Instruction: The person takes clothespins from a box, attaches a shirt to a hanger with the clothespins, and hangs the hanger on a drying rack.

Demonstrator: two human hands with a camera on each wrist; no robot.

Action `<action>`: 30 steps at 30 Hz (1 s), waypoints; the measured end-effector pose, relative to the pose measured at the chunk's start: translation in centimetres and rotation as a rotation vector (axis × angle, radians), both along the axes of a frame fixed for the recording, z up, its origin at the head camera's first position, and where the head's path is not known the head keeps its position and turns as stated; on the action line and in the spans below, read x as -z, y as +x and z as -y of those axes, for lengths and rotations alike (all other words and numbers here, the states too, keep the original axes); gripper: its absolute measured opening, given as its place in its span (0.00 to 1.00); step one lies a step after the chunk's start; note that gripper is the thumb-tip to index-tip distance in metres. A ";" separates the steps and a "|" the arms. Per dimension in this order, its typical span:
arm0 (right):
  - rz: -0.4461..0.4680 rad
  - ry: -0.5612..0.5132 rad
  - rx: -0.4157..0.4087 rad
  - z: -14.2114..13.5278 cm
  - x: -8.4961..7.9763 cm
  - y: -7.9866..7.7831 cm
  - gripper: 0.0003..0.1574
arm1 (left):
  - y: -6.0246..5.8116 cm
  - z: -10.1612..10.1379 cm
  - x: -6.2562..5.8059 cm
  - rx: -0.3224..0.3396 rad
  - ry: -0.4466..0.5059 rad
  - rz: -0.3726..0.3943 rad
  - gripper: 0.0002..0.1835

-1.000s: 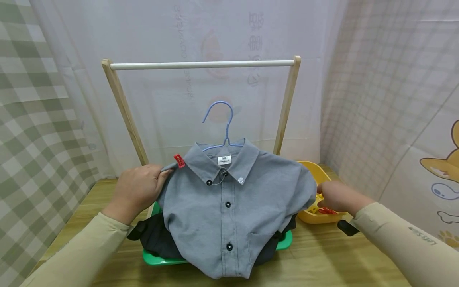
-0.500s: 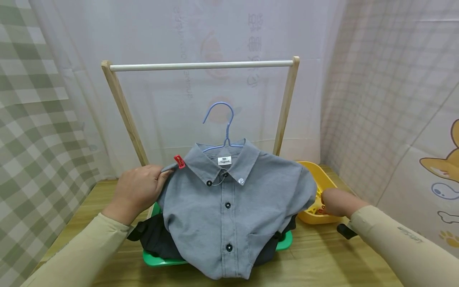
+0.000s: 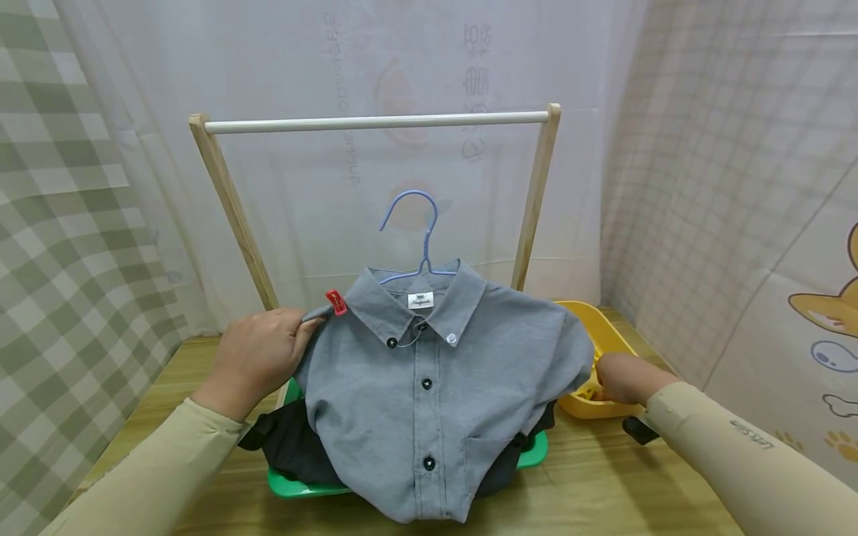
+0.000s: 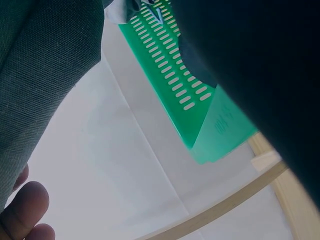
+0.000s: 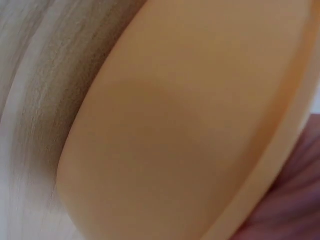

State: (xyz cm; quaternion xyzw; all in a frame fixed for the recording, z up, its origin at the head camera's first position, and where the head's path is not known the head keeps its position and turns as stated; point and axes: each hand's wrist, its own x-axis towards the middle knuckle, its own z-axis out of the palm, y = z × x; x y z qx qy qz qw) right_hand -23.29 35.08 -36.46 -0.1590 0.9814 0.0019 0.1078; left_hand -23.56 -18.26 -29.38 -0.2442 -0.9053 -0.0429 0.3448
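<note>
A grey button-up shirt (image 3: pixel 429 387) is on a blue hanger (image 3: pixel 427 238), whose hook sticks up above the collar. My left hand (image 3: pixel 264 353) pinches the shirt's shoulder on the left, just beside a red clip (image 3: pixel 337 301) fastened there. In the left wrist view, fingertips (image 4: pixel 31 197) show at the cloth's edge. My right hand (image 3: pixel 630 378) reaches into a yellow basket (image 3: pixel 596 321) holding small yellow clips (image 3: pixel 588 388). Its fingertips are hidden, and I cannot tell what they hold. The basket's outer wall (image 5: pixel 165 150) fills most of the right wrist view.
Behind the shirt stands a wooden rack with a white rod (image 3: pixel 375 123). Beneath the shirt, a green basket (image 3: pixel 304 487) holds dark cloth (image 3: pixel 298 443). A wooden table (image 3: pixel 603 476) carries everything, with a checked curtain (image 3: pixel 60 246) at the left and white sheets behind.
My right hand has shifted and turned slightly within the yellow basket; the red clips seen under it earlier are now out of sight. My left hand and the shirt stay in place.
</note>
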 end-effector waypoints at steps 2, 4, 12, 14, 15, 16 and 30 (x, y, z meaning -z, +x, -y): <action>-0.007 -0.007 -0.012 0.0 0.0 0.0 0.18 | 0.0 0.0 0.0 -0.001 0.000 0.002 0.23; -0.017 -0.014 -0.025 0.0 0.1 -0.1 0.18 | 0.0 0.0 0.0 -0.002 0.001 0.003 0.23; 0.001 -0.025 -0.009 0.1 0.2 -0.1 0.24 | 0.0 0.0 0.0 0.004 0.003 -0.008 0.23; 0.003 -0.025 -0.010 0.1 0.1 0.0 0.24 | 0.0 0.0 0.0 0.004 0.004 -0.008 0.23; 0.000 -0.022 -0.014 0.2 0.0 0.0 0.24 | 0.0 0.0 0.0 0.004 0.004 -0.007 0.23; -0.003 -0.019 -0.019 0.2 -0.1 0.0 0.23 | 0.0 0.0 0.0 0.004 0.004 -0.004 0.23; -0.005 -0.034 0.030 -0.1 -0.3 -0.1 0.12 | 0.1 -0.1 -0.1 0.006 0.006 0.001 0.23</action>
